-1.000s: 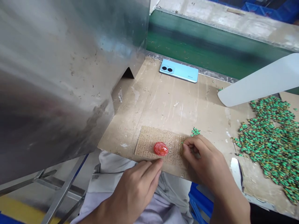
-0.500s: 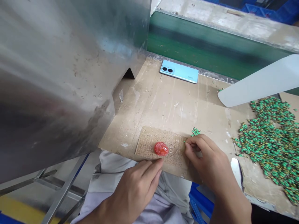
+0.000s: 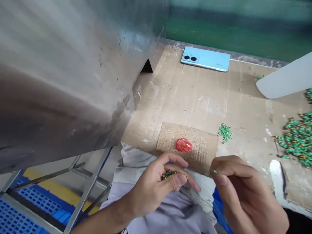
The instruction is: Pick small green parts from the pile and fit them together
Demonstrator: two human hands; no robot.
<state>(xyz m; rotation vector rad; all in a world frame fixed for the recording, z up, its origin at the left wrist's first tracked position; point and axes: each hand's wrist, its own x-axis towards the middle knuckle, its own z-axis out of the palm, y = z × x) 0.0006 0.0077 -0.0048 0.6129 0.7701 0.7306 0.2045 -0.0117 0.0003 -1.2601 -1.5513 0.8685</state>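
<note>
My left hand [image 3: 153,187] is cupped palm-up in front of the board's near edge, its thumb and fingers curled round several tiny green-and-gold pieces [image 3: 169,174]. Off to the right, my right hand [image 3: 246,191] pinches one tiny green piece [image 3: 215,171] between thumb and forefinger. Beyond my hands lies a rectangle of brown cardboard [image 3: 167,135], dotted with rows of small marks. On it rests a glossy red oval lump [image 3: 184,145], touched by neither hand. A little cluster of green pieces [image 3: 225,133] is scattered just past the cardboard's right end.
A large heap of green-and-gold pieces [image 3: 298,139] covers the table's right side. A light blue phone [image 3: 207,59] lies at the back, near a white panel [image 3: 287,78]. A big metal housing [image 3: 73,81] blocks the left. Below it stands a metal frame [image 3: 90,182].
My left hand has turned from palm-down by the red lump to palm-up, exposing the pieces in it. My right hand has drawn back from the cardboard toward me. The view has shifted.
</note>
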